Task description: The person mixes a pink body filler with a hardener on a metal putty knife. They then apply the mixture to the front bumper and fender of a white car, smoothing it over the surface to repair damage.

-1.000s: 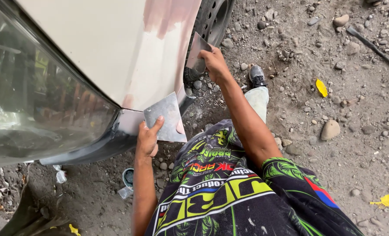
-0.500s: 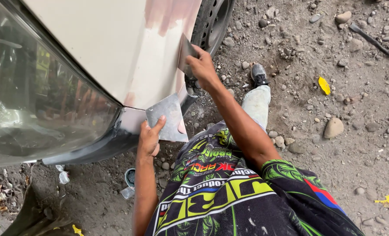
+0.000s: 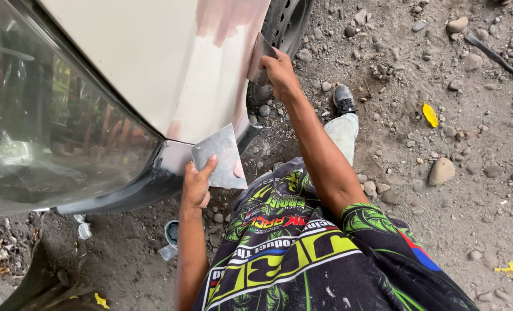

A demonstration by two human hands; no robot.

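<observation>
Both hands closed on flat metal tools against the pale car fender.

My right hand (image 3: 279, 72) is wrapped tight, fingers curled, around a small metal spreader (image 3: 259, 55); its blade lies pressed to the fender (image 3: 170, 69), at the pinkish filler patch (image 3: 227, 23) beside the wheel arch. The tyre (image 3: 282, 23) is just behind the blade. My left hand (image 3: 197, 187) sits below the fender's lower edge, pinching a square metal plate (image 3: 221, 156) by its bottom corner, thumb on the face, fingers behind; a dab of pink filler sits on the plate's right edge. The headlight (image 3: 43, 126) is left of the fender. My shoe (image 3: 343, 99) rests on the gravel ground (image 3: 452, 115), right of the fender.
</observation>
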